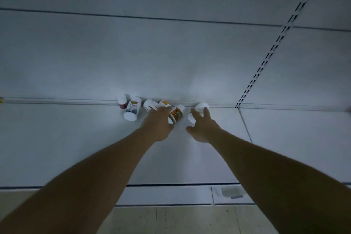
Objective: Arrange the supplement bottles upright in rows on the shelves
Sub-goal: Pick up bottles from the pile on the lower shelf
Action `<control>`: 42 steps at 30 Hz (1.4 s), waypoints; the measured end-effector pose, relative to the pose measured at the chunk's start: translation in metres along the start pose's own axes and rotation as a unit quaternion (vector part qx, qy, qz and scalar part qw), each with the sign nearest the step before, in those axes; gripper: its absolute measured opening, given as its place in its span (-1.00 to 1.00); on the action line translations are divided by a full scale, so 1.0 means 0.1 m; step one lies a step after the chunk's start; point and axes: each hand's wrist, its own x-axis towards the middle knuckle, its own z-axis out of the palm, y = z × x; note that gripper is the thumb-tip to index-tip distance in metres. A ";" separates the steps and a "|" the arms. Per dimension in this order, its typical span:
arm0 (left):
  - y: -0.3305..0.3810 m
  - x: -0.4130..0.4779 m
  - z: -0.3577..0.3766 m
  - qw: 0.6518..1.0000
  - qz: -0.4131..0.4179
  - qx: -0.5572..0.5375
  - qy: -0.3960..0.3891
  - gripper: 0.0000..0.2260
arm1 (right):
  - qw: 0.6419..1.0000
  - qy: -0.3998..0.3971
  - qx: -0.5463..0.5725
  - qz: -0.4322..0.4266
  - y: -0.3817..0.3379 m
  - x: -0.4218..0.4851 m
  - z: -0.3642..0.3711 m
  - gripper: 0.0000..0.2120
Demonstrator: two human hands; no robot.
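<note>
1. you are looking down at a white shelf (76, 148), dimly lit, with a white back panel (171, 53) rising behind it and a slotted upright (275, 47) running up the panel at the right.
2. below the shelf's front edge a lower shelf lip (167, 195) shows, carrying a small label holder (230, 192); pale floor tiles (171, 220) lie under that.
3. a cluster of supplement bottles sits at the very back of the shelf, against the panel.
4. farthest left is a dark red bottle (122, 101), with a blue-labelled bottle (132, 111) lying on its side beside it.
5. your left hand (159, 125) reaches over the middle of the cluster, fingers spread and loose over an orange-labelled bottle (176, 114) and two small white bottles (152, 105); you cannot tell whether it grips any.
6. your right hand (203, 127) is spread wide, fingertips touching a white bottle (201, 107) at the right end; nothing is clasped.
7. the two hands are near each other, both forearms stretched forward.
</note>
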 end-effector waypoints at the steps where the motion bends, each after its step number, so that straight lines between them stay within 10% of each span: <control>1: 0.01 0.06 0.06 1.000 0.000 0.023 -0.007 -0.42 | 1.000 -0.004 0.005 -0.003 0.05 0.03 0.04 -0.30; 10: 0.16 0.18 0.37 0.992 -0.008 0.078 0.094 -0.55 | 0.991 0.103 0.060 -0.061 0.18 0.17 -0.02 -0.58; 15: 0.19 -0.08 0.33 0.980 -0.080 -0.166 0.076 -0.58 | 0.978 0.105 0.180 -0.008 0.18 0.00 0.03 -0.68; 22: 0.54 -1.24 -0.28 0.743 -0.163 -0.649 0.013 -0.55 | 0.668 -0.060 0.742 0.018 0.12 -1.22 -0.21 -0.46; 27: 0.69 -2.07 -0.91 0.688 -0.060 -0.724 0.000 -0.62 | 0.684 -0.048 0.718 -0.120 -0.13 -2.28 -0.60 -0.57; 32: 0.71 -2.67 -1.43 0.703 -0.006 -0.711 0.020 -0.55 | 0.600 -0.047 0.783 -0.159 -0.54 -3.11 -0.93 -0.65; 42: 1.06 -3.37 -2.35 0.664 0.140 -0.734 0.029 -0.64 | 0.546 -0.007 0.814 -0.196 -1.01 -4.13 -1.53 -0.54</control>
